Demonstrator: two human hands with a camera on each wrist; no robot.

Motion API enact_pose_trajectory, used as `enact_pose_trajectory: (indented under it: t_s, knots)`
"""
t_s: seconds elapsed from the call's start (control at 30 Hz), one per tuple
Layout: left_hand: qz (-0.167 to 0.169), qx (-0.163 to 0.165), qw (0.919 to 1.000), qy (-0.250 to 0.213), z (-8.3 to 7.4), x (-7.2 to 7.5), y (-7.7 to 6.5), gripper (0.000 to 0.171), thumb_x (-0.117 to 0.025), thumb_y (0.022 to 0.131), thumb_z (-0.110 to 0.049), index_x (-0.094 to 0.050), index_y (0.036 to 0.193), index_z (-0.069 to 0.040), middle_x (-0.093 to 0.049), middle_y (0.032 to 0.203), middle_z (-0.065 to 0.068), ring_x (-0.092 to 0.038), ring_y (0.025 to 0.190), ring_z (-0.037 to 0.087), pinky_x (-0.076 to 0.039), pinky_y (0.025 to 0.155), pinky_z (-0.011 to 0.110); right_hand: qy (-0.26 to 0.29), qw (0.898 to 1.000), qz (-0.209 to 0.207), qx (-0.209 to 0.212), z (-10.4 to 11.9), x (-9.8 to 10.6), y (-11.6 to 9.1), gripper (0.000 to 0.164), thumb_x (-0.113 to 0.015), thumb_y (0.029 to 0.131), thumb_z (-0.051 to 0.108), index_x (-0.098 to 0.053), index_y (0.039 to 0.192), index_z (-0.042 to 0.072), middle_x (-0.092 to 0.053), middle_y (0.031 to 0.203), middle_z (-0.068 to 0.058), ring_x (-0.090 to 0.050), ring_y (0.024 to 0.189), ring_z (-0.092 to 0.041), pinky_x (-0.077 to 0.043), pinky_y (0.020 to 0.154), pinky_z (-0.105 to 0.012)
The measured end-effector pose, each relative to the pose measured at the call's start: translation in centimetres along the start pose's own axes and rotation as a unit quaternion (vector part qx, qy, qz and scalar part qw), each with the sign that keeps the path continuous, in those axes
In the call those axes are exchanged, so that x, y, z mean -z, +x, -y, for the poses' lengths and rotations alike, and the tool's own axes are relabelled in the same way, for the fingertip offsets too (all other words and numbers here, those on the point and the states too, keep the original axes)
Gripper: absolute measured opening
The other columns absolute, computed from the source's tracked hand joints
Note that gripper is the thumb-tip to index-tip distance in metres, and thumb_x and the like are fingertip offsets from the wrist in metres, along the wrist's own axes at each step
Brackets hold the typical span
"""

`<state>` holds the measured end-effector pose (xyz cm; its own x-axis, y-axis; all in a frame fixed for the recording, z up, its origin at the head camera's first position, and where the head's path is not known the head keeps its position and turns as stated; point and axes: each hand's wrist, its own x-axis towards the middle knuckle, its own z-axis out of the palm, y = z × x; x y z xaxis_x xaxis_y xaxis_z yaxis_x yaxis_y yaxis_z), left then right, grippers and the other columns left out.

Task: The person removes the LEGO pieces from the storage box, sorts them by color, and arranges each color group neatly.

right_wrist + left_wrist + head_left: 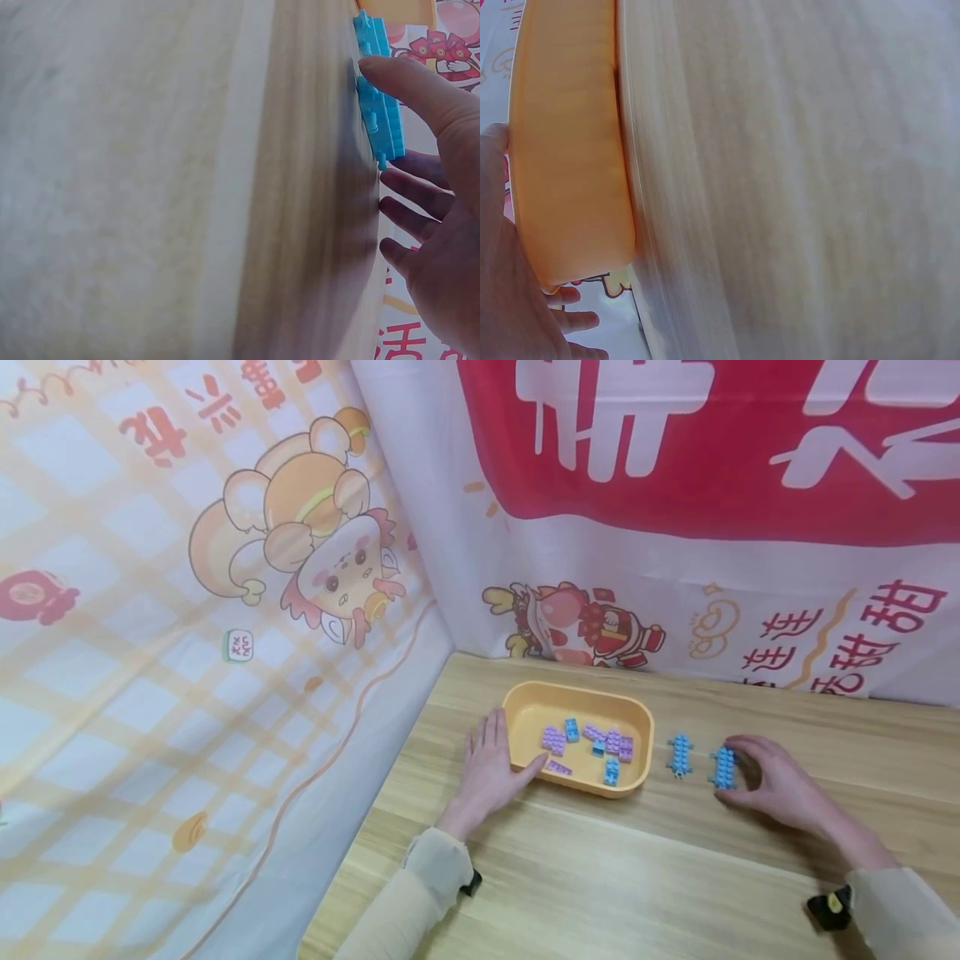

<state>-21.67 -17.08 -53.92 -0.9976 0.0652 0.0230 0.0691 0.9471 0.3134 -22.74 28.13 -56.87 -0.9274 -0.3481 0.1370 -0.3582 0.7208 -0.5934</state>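
My left hand (489,768) rests against the left end of a yellow-orange plastic tray (517,693), its fingers extended along the outside and the thumb at the near rim. In the left wrist view the fingers (576,321) spread past the corner of the tray (570,165). With thumb and forefinger at its two ends, my right hand (783,781) pinches a light-blue studded toy base (724,768) with side pegs. The right wrist view has the thumb in front of that toy base (382,116). A similar blue toy base (680,755) lies between it and the tray.
Purple bricks (553,740) and small blue bricks (612,771) lie loose inside the tray. Wooden tabletop (570,868) extends in front of both hands. A printed cloth (720,568) hangs behind the table, and another (300,710) hangs along its left side.
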Motion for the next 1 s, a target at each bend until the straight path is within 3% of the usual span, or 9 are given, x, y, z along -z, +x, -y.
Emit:
enact_pose_trajectory:
  t_s: [0.8, 1.0]
  knots:
    - [-0.001, -0.003, 1.0000, -0.005, 0.03, -0.15, -0.06, 0.119, -0.051, 0.099, -0.083, -0.008, 0.176, -0.002, -0.015, 0.185, 0.021, -0.019, 0.172, 0.043, -0.019, 0.140, 0.065, 0.016, 1.000, -0.002, 0.006, 0.21, -0.46, -0.99, 0.091, -0.095, 0.084, 0.030, -0.051, 0.153, -0.010, -0.048, 0.156, -0.041, -0.040, 0.141, -0.066, -0.033, 0.111, -0.088]
    - [-0.001, 0.000, 0.9999, -0.011, -0.03, -0.01, -0.13, 0.118, -0.051, 0.100, -0.082, -0.009, 0.176, -0.002, -0.014, 0.185, 0.021, -0.019, 0.172, 0.043, -0.018, 0.140, 0.065, 0.019, 0.999, 0.025, -0.010, 0.32, -0.22, -0.91, 0.100, -0.095, 0.085, 0.036, -0.045, 0.161, -0.005, -0.043, 0.161, -0.041, -0.037, 0.145, -0.067, -0.029, 0.113, -0.089]
